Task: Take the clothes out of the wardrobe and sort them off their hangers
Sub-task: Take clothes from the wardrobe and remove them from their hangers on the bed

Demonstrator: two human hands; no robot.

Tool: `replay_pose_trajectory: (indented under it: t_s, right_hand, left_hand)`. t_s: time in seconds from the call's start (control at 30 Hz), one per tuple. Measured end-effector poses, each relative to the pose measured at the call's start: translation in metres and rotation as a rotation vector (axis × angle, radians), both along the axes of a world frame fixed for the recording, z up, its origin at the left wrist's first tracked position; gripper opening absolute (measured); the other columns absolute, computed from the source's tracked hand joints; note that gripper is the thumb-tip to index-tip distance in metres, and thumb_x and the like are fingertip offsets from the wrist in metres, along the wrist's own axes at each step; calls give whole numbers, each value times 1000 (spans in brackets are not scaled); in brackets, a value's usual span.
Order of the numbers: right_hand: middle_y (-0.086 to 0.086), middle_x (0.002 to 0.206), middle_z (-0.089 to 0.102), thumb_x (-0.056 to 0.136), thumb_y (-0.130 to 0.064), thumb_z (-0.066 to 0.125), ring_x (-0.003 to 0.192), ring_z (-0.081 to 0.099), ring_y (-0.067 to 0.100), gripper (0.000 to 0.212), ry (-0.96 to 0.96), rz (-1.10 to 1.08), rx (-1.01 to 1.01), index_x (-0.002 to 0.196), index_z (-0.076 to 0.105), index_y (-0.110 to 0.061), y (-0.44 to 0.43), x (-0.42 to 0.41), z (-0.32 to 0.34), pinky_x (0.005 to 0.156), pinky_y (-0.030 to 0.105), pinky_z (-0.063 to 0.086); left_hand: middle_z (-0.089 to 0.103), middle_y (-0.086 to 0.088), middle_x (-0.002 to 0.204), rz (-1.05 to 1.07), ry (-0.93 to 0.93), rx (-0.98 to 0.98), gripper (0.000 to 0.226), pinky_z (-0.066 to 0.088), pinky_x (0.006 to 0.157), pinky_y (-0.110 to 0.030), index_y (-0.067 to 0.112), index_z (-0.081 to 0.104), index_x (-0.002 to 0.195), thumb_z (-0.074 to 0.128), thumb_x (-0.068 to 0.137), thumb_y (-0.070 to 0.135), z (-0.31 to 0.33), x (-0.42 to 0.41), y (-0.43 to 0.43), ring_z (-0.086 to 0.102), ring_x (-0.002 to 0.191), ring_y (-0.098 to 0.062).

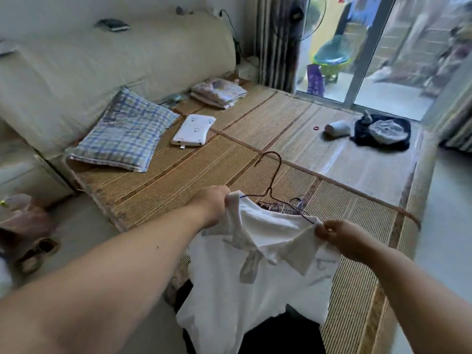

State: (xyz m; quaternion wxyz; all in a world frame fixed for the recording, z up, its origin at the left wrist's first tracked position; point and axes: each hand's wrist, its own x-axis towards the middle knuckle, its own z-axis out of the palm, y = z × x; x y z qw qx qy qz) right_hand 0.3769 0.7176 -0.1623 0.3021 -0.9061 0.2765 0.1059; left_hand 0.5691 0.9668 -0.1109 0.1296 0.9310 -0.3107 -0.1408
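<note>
Both left hand [214, 204] and right hand [341, 237] pinch the white shirt [255, 290], its hanger [277, 175] half-hidden.

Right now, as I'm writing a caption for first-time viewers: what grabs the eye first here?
A white polo shirt on a wire hanger fills the foreground, gripped at its shoulders by both hands, left hand and right hand. Behind it lies a bamboo mat, with a blue checked pillow at the left.

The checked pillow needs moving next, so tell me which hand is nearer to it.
Left. The left hand grips the white shirt at one shoulder, below and right of the checked pillow; the right hand pinches its other shoulder, farther to the right.
</note>
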Motion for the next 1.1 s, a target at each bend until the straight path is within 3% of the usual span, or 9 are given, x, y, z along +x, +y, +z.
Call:
replay_pose_trajectory:
  t_s: [0.07,0.13,0.2,0.3,0.47,0.57,0.67,0.83,1.1]
  right_hand:
    - [5,78,67,95,-47,43,68,62,21,34,12,-56,23,83,62,-21,-23,9,-19,61,32,51]
    - [5,86,66,97,-47,37,77,61,22,34,54,-100,49,92,59,-20,-40,20,-44,72,34,50]
    - [7,92,64,99,-46,31,84,59,25,37,131,-97,17,99,54,-17,-53,32,-71,76,33,47]
    - [12,95,63,101,-35,28,88,58,28,27,219,-43,-49,99,46,-14,-65,46,-105,70,32,42]
    - [12,95,62,100,-40,23,89,58,29,30,255,-88,-18,96,41,-15,-76,71,-139,72,34,42]
    - [13,116,57,96,-49,28,107,53,32,41,247,-142,-17,118,43,-18,-79,88,-156,88,41,44]
    - [11,130,47,92,-58,32,119,45,33,56,304,-109,-99,133,36,-20,-66,100,-161,91,44,41]
    - [7,131,47,88,-61,39,118,48,30,60,259,126,-110,135,36,-24,-13,136,-132,90,42,40]
    - [4,136,44,88,-53,48,120,49,27,62,-187,504,-83,142,28,-30,109,213,0,97,41,43]
  left_hand:
    - [60,-10,102,-17,4,35,16,43,73,-36,18,55,89,39,90,16,-12,11,-32,55,92,-31]
    - [59,-8,106,-9,37,87,20,45,78,-38,19,57,97,38,91,19,-30,18,-55,55,94,-31]
    - [59,-6,106,-17,63,177,19,44,75,-38,22,54,94,36,92,20,-53,25,-75,54,92,-29]
    - [59,-2,108,2,93,279,19,42,71,-36,27,50,90,33,92,20,-86,33,-95,54,94,-26]
    - [53,-6,117,106,132,308,29,45,90,-47,25,54,113,35,91,24,-124,48,-110,52,107,-30]
    - [40,-6,135,142,160,264,45,38,102,-44,30,41,137,42,92,27,-151,54,-112,41,124,-28]
    - [22,-2,152,156,175,275,58,29,109,-42,32,25,145,46,90,30,-164,48,-103,25,138,-23]
    - [13,-2,157,158,181,267,61,21,114,-46,31,22,147,46,91,32,-142,35,-87,17,143,-23]
    - [8,1,159,227,-87,178,68,14,115,-48,32,16,148,50,89,33,-25,36,15,8,145,-19]
